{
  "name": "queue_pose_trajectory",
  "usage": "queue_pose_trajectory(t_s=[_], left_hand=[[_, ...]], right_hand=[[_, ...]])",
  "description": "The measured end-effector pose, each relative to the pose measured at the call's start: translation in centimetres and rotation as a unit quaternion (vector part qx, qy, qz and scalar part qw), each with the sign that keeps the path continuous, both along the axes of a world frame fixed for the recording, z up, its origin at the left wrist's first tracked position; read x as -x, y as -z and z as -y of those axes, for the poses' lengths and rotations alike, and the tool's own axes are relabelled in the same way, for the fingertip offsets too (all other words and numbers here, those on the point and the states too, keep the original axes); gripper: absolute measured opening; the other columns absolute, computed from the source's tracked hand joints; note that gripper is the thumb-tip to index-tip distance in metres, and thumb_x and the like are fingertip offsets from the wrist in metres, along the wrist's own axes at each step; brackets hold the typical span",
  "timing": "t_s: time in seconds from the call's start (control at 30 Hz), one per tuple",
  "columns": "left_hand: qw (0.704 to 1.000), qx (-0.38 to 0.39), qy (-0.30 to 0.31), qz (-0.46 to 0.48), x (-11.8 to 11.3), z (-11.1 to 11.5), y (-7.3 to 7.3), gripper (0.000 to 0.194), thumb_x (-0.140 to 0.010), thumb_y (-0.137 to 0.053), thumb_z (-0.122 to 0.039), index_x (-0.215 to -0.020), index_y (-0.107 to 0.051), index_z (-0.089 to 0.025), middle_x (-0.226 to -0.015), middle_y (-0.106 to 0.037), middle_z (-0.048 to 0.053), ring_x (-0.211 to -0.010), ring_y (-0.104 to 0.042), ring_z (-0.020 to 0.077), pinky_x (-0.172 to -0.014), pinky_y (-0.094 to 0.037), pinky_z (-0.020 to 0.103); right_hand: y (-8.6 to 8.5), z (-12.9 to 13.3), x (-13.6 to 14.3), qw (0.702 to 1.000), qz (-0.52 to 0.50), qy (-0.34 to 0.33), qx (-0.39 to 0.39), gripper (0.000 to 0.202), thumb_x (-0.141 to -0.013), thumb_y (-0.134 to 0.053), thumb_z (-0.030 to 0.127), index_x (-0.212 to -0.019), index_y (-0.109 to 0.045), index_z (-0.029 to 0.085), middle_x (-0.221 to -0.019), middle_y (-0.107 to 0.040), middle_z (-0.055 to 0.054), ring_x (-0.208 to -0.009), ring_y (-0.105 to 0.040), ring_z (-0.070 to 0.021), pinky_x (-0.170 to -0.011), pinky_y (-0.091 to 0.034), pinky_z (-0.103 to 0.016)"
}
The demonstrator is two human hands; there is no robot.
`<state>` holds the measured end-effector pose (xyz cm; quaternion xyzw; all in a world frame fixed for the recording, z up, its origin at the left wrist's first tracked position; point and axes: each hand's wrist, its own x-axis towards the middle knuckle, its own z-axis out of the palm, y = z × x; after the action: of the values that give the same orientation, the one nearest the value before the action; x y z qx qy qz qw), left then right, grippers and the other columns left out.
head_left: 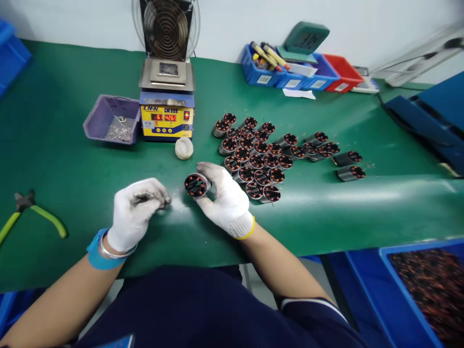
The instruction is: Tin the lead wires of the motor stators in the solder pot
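My right hand, in a white glove with a yellow cuff, grips a motor stator, a metal cylinder with copper windings showing at its open end. Its thumb and fingers wrap round the sides. My left hand, gloved in white with a blue wrist strap, hovers left of the stator, apart from it. The fingertips are pinched together, darkened, and what is between them, if anything, cannot be made out. Right of my right hand, several similar stators stand in a close group on the green table.
A yellow solder pot with digital readouts stands behind, a fan above it. Beside it are a purple bin and a round white container. Green-handled cutters lie left. Small blue bins line the back; a crate sits lower right.
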<state>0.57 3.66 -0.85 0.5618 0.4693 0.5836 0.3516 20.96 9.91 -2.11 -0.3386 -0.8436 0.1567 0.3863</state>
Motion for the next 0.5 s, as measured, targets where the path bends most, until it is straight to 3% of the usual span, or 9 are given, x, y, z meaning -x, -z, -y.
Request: queue_pose_trajectory(t_s=[0.07, 0.13, 0.17, 0.27, 0.37, 0.4, 0.5], left_hand=[[0.993, -0.083, -0.061, -0.064, 0.1, -0.4, 0.2, 0.006, -0.083, -0.064, -0.017, -0.085, -0.068, -0.021, -0.094, -0.070, 0.005, -0.079, -0.067, 0.0176, -0.070, -0.056, 0.032], [0.966, -0.131, -0.112, -0.195, -0.2, -1.0, 0.3, 0.025, -0.081, -0.068, -0.024, -0.106, -0.068, -0.022, -0.118, -0.066, 0.010, -0.104, -0.066, 0.0241, -0.088, -0.056, 0.039], [0.950, -0.129, -0.115, -0.261, -0.3, -1.2, 0.1, 0.028, -0.080, -0.068, -0.026, -0.107, -0.068, -0.022, -0.120, -0.066, 0.010, -0.108, -0.065, 0.0259, -0.091, -0.054, 0.042], [0.927, -0.024, -0.061, -0.370, -0.1, -1.4, -0.6, 0.006, -0.080, -0.062, -0.022, -0.076, -0.066, -0.020, -0.081, -0.068, 0.004, -0.078, -0.064, 0.0204, -0.075, -0.053, 0.035], [0.953, 0.086, 0.093, -0.274, 0.7, -1.1, -1.2, 0.022, -0.079, -0.056, -0.018, -0.057, -0.053, -0.021, -0.056, -0.055, 0.000, -0.054, -0.052, 0.0143, -0.055, -0.044, 0.028], [0.965, 0.096, 0.106, -0.219, 0.9, -1.0, -1.2, 0.023, -0.080, -0.055, -0.019, -0.057, -0.053, -0.022, -0.057, -0.056, 0.000, -0.053, -0.051, 0.0144, -0.053, -0.043, 0.028], [0.987, 0.095, -0.015, -0.126, 0.6, -1.2, -0.7, 0.012, -0.083, -0.056, -0.028, -0.077, -0.064, -0.022, -0.074, -0.066, 0.003, -0.063, -0.058, 0.0167, -0.059, -0.047, 0.029]], right_hand=[[0.2, -0.1, 0.0, 1.000, 0.016, -0.020, -0.013, 0.054, -0.079, -0.060, 0.012, -0.133, -0.053, 0.019, -0.133, -0.065, -0.013, -0.124, -0.062, -0.0241, -0.105, -0.054, -0.039], [0.4, -0.1, 0.1, 0.997, 0.035, -0.054, -0.030, 0.056, -0.079, -0.056, 0.011, -0.134, -0.052, 0.019, -0.134, -0.065, -0.012, -0.125, -0.062, -0.0240, -0.106, -0.053, -0.041], [0.5, -0.1, 0.2, 0.996, 0.043, -0.065, -0.034, 0.056, -0.080, -0.055, 0.010, -0.135, -0.052, 0.019, -0.134, -0.065, -0.012, -0.126, -0.061, -0.0238, -0.106, -0.053, -0.041], [0.5, -0.3, 0.1, 0.996, 0.054, -0.066, -0.030, 0.054, -0.081, -0.053, 0.010, -0.135, -0.053, 0.020, -0.133, -0.065, -0.011, -0.124, -0.062, -0.0238, -0.106, -0.052, -0.042], [0.2, -0.6, -0.4, 0.998, 0.040, -0.039, -0.028, 0.052, -0.080, -0.054, 0.013, -0.132, -0.055, 0.020, -0.130, -0.067, -0.011, -0.122, -0.063, -0.0244, -0.104, -0.053, -0.041], [0.1, -0.7, -0.5, 0.998, 0.033, -0.031, -0.033, 0.051, -0.080, -0.055, 0.013, -0.131, -0.055, 0.019, -0.129, -0.067, -0.011, -0.121, -0.064, -0.0244, -0.103, -0.054, -0.041], [0.0, -0.8, -0.6, 0.998, 0.017, -0.028, -0.055, 0.048, -0.080, -0.055, 0.014, -0.128, -0.055, 0.018, -0.126, -0.068, -0.012, -0.118, -0.065, -0.0239, -0.101, -0.055, -0.040]])
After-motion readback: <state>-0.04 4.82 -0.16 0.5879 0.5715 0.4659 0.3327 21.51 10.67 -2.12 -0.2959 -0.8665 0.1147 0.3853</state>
